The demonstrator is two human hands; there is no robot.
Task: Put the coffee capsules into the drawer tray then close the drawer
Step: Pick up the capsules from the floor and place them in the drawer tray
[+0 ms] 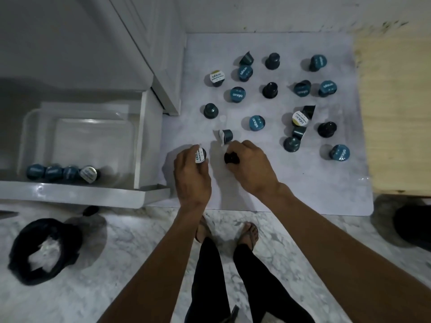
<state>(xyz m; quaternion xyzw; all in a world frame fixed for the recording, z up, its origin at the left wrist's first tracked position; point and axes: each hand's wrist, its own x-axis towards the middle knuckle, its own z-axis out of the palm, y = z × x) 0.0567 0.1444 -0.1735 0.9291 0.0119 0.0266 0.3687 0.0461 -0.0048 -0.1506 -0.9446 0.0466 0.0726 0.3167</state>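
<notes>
Several dark and teal coffee capsules [256, 123] lie scattered over the white counter mat [326, 183]. My left hand [192, 178] grips a white-lidded capsule [200, 156] near the mat's front left. My right hand [249, 166] is closed on a black capsule [231, 158] just beside it. Another capsule [226, 135] lies on its side right behind my hands. At left the open drawer [70, 194] holds a clear tray [30, 127], and several capsules [53, 172] stand in a row along the tray's front edge.
A white cabinet door [163, 66] stands between drawer and mat. A wooden surface [396, 113] borders the mat on the right. On the marble floor below sit a black-lined bin [44, 250], a dark object [412, 224] at right, and my sandalled feet [249, 234].
</notes>
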